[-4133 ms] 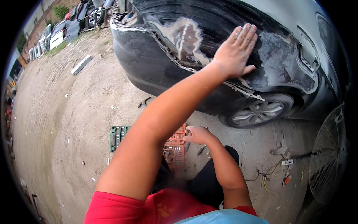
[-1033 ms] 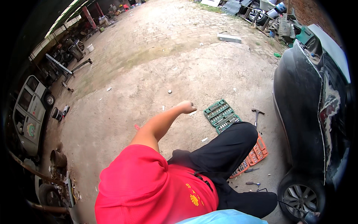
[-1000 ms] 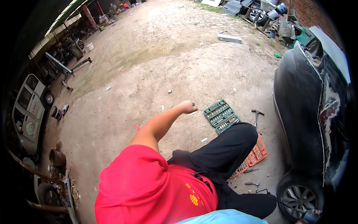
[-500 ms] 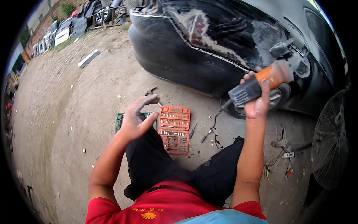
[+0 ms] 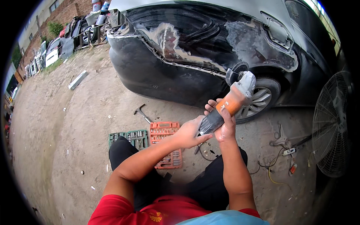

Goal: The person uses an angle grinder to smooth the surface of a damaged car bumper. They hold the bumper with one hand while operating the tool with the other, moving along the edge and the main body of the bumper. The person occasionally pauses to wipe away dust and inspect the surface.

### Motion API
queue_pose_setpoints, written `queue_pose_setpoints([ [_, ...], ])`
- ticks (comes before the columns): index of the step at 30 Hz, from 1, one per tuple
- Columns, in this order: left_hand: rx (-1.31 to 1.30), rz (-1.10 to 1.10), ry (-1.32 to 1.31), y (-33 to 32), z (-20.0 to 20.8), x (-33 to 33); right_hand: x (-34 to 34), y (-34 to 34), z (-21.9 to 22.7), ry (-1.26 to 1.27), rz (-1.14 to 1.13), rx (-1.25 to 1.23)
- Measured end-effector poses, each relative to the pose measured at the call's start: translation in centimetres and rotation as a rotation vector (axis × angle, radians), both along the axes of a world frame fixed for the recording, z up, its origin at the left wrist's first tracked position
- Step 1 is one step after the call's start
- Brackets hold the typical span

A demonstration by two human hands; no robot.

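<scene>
An angle grinder (image 5: 229, 104) with an orange and black body and a pale dusty head is in my right hand (image 5: 226, 129), whose fingers wrap round its body. My left hand (image 5: 192, 132) is at the dark rear end, thumb on one side and fingers on the other, closed about it; part of its grip is hidden. The dark round disc (image 5: 238, 69) at the head points away from me, in front of the car's lower rear panel. The black rear bumper (image 5: 165, 75) and the sanded grey patch (image 5: 245, 41) lie beyond.
On the ground lie an orange socket set case (image 5: 164, 126), a green socket set case (image 5: 138, 138) and a hammer-like tool (image 5: 143, 113). A car wheel (image 5: 258, 98) stands behind the grinder. At right are a large fan (image 5: 330, 125) and cords with a power strip (image 5: 289, 151).
My right hand has brought the grinder down and left. My left hand has come across from the left to the grinder's rear end. The view has shifted somewhat.
</scene>
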State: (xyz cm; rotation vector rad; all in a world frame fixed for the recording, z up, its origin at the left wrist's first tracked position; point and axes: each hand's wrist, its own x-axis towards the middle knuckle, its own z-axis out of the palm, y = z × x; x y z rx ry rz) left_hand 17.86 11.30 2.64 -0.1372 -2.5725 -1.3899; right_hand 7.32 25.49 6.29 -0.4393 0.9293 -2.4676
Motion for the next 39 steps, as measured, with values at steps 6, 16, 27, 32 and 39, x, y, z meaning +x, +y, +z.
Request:
queue_pose_setpoints([
  [6, -0.028, -0.123, 0.012, -0.9, -1.5, -2.5, -2.6, 1.1, -0.9, 0.196, -0.087, 0.194],
  [16, 0.734, -0.012, -0.057, -2.7, -3.9, -2.0, -2.3, -2.2, 1.1, 0.269, -0.335, 0.246],
  [27, 0.646, 0.176, 0.243, -6.2, 0.0, -1.3, -2.2, -9.3, 8.1, 0.322, -0.247, 0.288],
  [32, 0.851, 0.019, 0.201, -9.6, 2.2, -2.8, -4.4, -11.5, 10.1, 0.425, -0.158, 0.395],
  [39, 0.778, -0.103, 0.205, -8.7, 7.9, -5.5, -4.9, -13.3, 12.3, 0.493, -0.008, 0.509],
])
